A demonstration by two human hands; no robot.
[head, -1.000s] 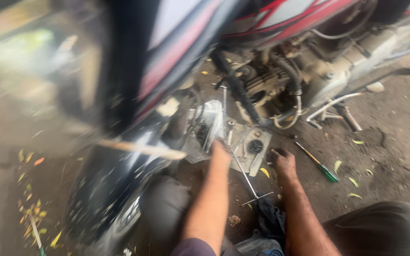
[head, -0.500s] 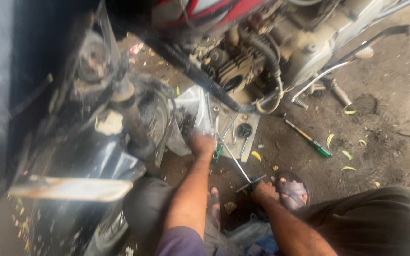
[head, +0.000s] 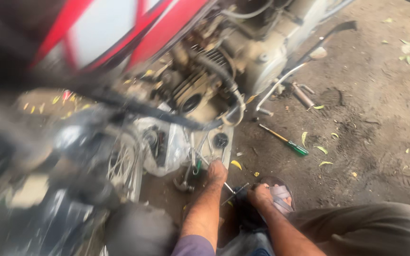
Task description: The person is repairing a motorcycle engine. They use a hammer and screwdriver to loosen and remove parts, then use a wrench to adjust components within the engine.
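Observation:
A motorcycle stands over me with a dusty engine (head: 200,90), red tank and spoked front wheel (head: 122,163). My left hand (head: 216,171) reaches forward beneath the engine to a small pile of metal tools (head: 200,163) on the ground, its fingers curled among them; what it grips is hidden. My right hand (head: 258,194) rests low near my sandalled foot (head: 279,192) and closes on the end of a thin metal rod tool (head: 236,192). A clear plastic bag (head: 164,147) with parts lies left of the tools.
A green-handled screwdriver (head: 285,141) lies on the dirt floor to the right. The kick-start lever (head: 309,52) and footpeg (head: 302,95) stick out from the engine. Yellow leaves dot the ground. My trousered knee (head: 371,227) fills the lower right.
The camera has swung, so the engine now sits higher and nearer. My left hand has drawn back from the engine to the tool pile. My right hand has stayed by the sandal.

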